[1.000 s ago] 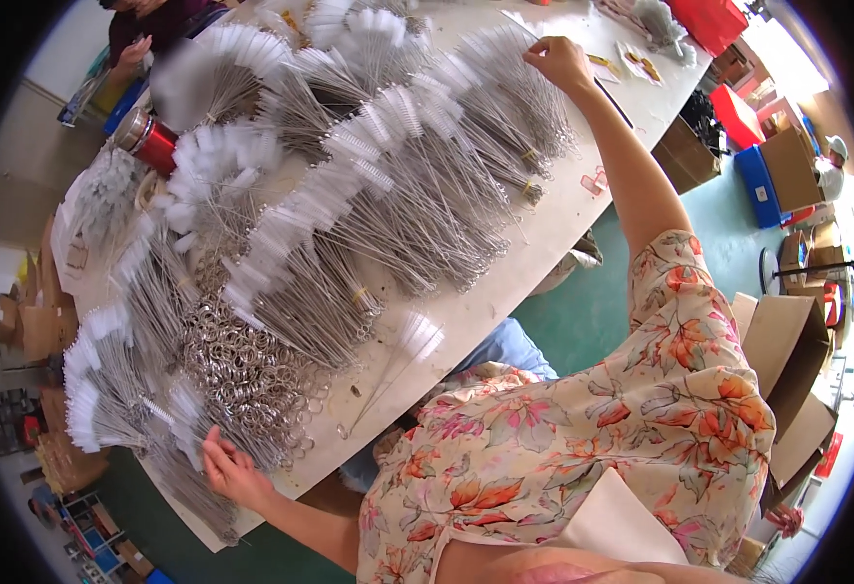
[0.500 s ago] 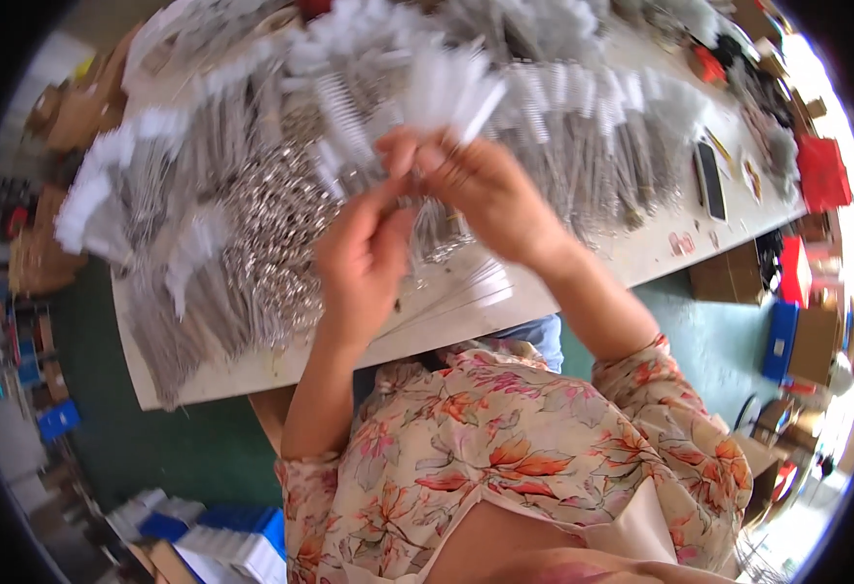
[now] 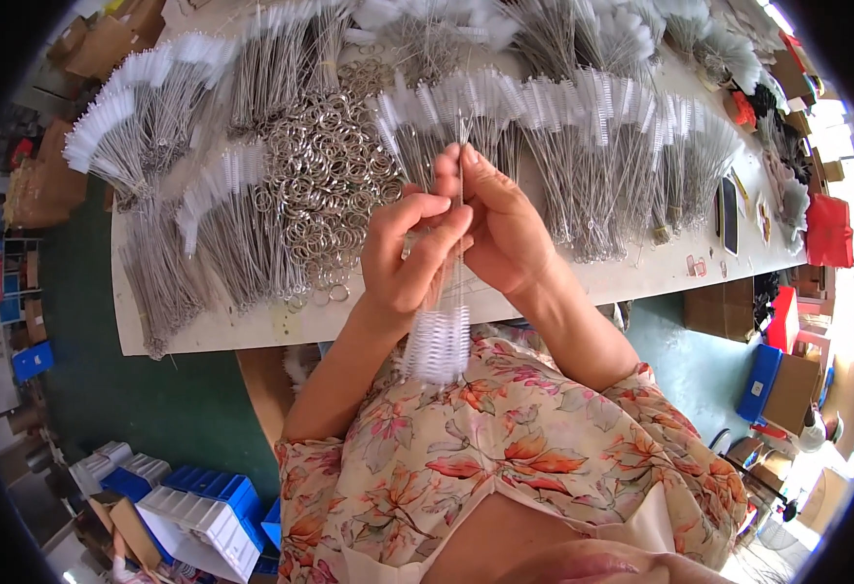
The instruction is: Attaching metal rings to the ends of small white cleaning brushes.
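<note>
Between my hands is a small bunch of wire-handled cleaning brushes [image 3: 437, 346], their white bristle ends hanging down in front of my floral blouse. My left hand [image 3: 403, 248] pinches the thin wire stems with thumb and index finger. At the top, the fingertips of my right hand [image 3: 507, 224] are closed on the wire ends; a small part there is too fine to make out. Just beyond my left hand lies a heap of metal split rings [image 3: 320, 185]. More brushes [image 3: 583, 165] lie fanned in bundles beyond my right hand.
The white table [image 3: 227, 336] carries further brush bundles [image 3: 149, 107] on the left and at the back. A dark phone [image 3: 728, 219] lies near its right edge. Cardboard boxes [image 3: 719, 310] and a red bag [image 3: 828, 232] stand at the right; white and blue crates [image 3: 198, 521] are at lower left.
The brushes in my hands have swung over: their bristles pointed away across the table and now hang toward my body. Both hands have drawn together around the wires.
</note>
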Tool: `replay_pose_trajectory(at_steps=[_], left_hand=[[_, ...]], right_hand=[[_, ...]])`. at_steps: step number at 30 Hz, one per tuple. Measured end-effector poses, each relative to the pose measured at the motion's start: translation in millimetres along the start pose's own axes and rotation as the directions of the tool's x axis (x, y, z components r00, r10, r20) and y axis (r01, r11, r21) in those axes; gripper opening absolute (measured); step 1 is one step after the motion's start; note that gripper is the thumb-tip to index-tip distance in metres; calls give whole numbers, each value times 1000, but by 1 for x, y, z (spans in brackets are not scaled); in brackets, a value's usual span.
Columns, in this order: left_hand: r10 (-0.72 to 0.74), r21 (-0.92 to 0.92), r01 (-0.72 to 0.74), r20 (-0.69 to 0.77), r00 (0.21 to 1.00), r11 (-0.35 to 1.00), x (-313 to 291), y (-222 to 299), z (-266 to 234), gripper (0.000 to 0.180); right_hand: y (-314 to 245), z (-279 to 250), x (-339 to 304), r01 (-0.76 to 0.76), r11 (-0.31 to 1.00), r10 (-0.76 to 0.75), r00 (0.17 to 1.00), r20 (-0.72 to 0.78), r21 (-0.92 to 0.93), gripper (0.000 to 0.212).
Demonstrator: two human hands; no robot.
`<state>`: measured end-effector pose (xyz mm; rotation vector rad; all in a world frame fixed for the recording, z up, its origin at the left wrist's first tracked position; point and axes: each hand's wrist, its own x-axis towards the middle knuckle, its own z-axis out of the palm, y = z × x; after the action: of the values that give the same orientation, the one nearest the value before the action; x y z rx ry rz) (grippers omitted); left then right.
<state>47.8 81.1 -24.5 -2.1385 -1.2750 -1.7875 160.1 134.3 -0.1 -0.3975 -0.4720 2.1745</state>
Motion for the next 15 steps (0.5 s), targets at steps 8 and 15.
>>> replay_pose_trajectory(at_steps=[8,15], left_hand=[[-182,-396,252,206,962,883,57,-14,-76,91],[-198,-382,387,449,871,839,33,-14,-78,34]], right_hand=[[-11,31,-16,-25,449,280,953,113,-893,17],[-11,30,-27,161,468,199,939,281,-869,13]])
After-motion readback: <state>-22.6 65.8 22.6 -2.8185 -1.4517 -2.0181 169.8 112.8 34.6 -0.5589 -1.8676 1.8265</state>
